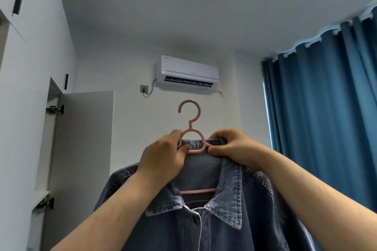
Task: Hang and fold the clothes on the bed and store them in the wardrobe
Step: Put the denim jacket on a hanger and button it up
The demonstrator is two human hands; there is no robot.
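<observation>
Left hand [163, 157] fingers clamp pink plastic hanger [190, 126], right hand [237, 149] fingers pinch blue denim jacket [224, 226] collar; person should centre collar b4 hanging.

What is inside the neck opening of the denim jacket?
A pink hanger: its hook and ring rise above the collar, and one bar crosses the opening. The denim jacket covers its shoulder arms.

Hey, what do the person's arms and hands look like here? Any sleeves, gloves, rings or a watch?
Both arms are bare. The left forearm and right forearm show no sleeve as far as the picture's edge. The left hand and right hand wear no gloves. No ring, watch or bracelet shows on the fingers or wrists in view.
</observation>
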